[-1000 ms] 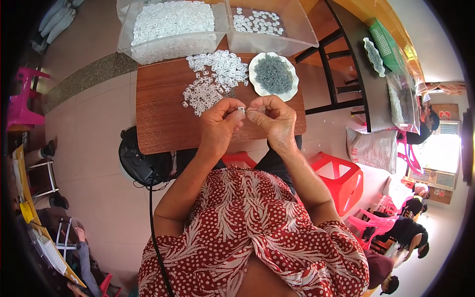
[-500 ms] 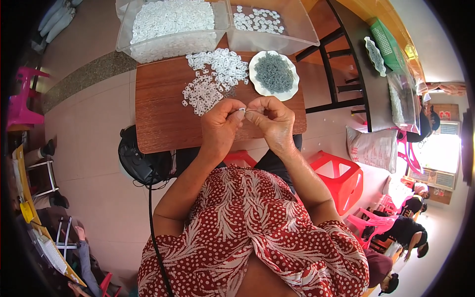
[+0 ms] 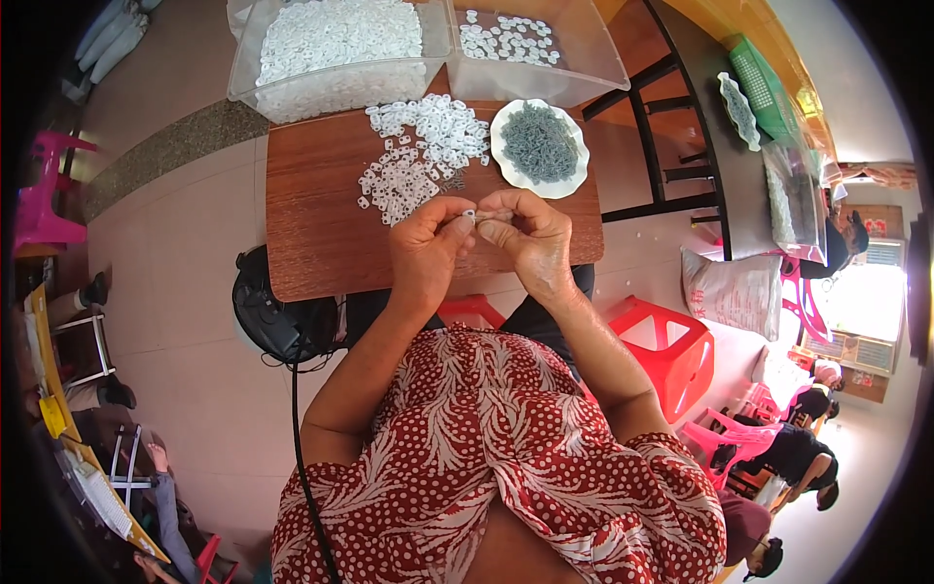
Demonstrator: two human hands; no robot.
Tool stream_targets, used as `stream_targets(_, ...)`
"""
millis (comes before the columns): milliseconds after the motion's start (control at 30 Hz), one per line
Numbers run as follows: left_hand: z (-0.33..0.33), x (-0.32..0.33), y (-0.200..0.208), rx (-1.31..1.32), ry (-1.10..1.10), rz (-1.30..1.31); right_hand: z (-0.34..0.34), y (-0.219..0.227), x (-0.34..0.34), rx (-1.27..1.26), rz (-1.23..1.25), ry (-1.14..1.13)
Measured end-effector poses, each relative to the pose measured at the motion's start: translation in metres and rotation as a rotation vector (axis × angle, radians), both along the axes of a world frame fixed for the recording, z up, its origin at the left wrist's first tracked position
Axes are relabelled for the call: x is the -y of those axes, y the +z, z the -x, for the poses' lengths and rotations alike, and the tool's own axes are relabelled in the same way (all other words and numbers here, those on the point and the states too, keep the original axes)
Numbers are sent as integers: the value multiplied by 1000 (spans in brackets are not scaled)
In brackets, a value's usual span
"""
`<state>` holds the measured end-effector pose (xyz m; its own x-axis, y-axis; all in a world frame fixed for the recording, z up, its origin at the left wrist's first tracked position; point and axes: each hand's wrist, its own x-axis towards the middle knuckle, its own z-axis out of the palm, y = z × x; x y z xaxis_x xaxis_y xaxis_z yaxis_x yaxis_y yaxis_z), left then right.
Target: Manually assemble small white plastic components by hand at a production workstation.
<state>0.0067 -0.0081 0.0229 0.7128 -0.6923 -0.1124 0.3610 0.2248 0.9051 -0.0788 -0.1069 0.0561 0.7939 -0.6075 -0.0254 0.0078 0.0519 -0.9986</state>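
Note:
Over the near part of the wooden table (image 3: 321, 209), my left hand (image 3: 424, 248) pinches a small white plastic piece (image 3: 469, 214) between thumb and fingertips. My right hand (image 3: 537, 243) is closed in a pinch close against it; whatever lies between those fingertips is too small to make out. Just beyond my hands are two adjoining heaps of small white pieces with holes, a farther white heap (image 3: 443, 128) and a nearer heap (image 3: 397, 183). A few tiny dark bits (image 3: 452, 181) lie beside them. To the right, a scalloped white plate (image 3: 499, 141) holds many small grey parts (image 3: 539, 143).
Two clear plastic bins stand at the far edge: a left bin (image 3: 245, 60) full of white pieces, a right bin (image 3: 593, 86) with fewer. A black bag (image 3: 282, 316) sits left, a red stool (image 3: 686, 355) right. A dark table (image 3: 705, 107) stands far right; other people sit beyond.
Both hands have shifted slightly left together, and the white piece in my left fingertips has moved with them. The heaps and plate look the same.

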Motion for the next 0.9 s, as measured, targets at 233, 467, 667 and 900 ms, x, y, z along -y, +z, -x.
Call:
stream_targets(233,1,-2,2,-15,6,-48,1,-15,2,-29,216,-5)
stream_targets(467,6,0,-6,33,52,-57,-3,-28,3,-75,395,-20)
stream_targets(667,9,2,-30,125,135,-81,-13,-49,0,-49,470,-51)
stream_targets(900,-16,-3,-46,-149,126,-117,-32,-56,12,-187,415,141)
